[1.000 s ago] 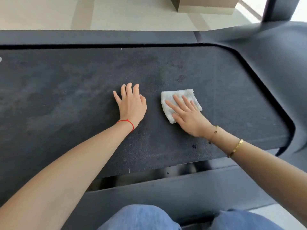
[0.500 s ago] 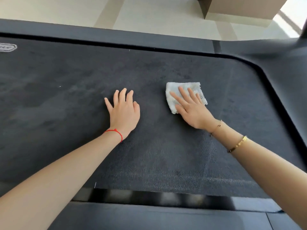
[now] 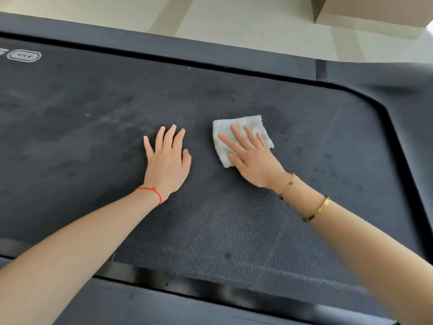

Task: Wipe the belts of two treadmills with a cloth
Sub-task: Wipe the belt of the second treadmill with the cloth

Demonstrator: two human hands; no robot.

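Note:
A dark grey, dusty treadmill belt (image 3: pixel 93 141) fills most of the view. A small folded white cloth (image 3: pixel 253 124) lies on the belt right of centre. My right hand (image 3: pixel 251 158) presses flat on the cloth with straight, spread fingers and covers its near half. My left hand (image 3: pixel 167 160) rests flat on the bare belt, a hand's width left of the cloth, fingers straight. A red string circles my left wrist and gold bracelets my right.
The black side rail (image 3: pixel 210 55) runs along the far edge of the belt, and the near rail (image 3: pixel 164 306) along the bottom. The motor cover (image 3: pixel 412 95) curves round at the right. A white logo (image 3: pixel 23 55) marks the belt at far left. Beyond lies pale floor (image 3: pixel 257 22).
Both hands sit further across the belt from the near rail than a second ago, the cloth moving under my right hand. The view has shifted forward; my knees have left the frame.

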